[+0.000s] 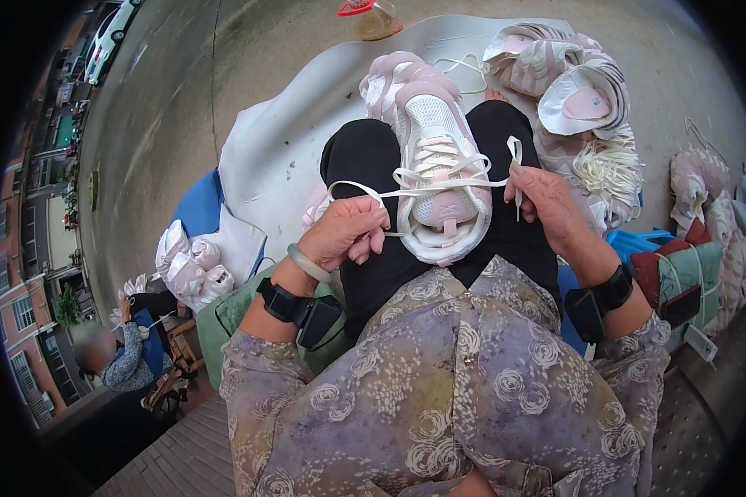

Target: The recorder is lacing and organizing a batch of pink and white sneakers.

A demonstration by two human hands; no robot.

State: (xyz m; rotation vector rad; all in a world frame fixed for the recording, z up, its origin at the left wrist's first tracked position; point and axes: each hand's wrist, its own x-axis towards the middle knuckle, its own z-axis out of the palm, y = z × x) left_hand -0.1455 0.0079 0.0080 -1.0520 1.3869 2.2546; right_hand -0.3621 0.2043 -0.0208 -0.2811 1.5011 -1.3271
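Note:
A white and pale pink sneaker upper (431,108) lies between my knees, its heel opening toward me. A white shoelace (439,189) runs through its eyelets and crosses over the tongue. To the left of the shoe, my left hand (346,230) pinches one lace end, with a loop standing up beside the fingers. On the right, my right hand (543,201) grips the other end between thumb and finger, the tip sticking up above it. Both lace ends are drawn out sideways, and neither hand touches the shoe.
More sneaker uppers (584,103) are stacked at the far right, above a bundle of white laces (609,170). Wrapped uppers (192,265) sit at the left. A white sheet (265,149) covers the ground ahead, with a plastic jar (373,21) beyond. Another person (133,356) sits far left.

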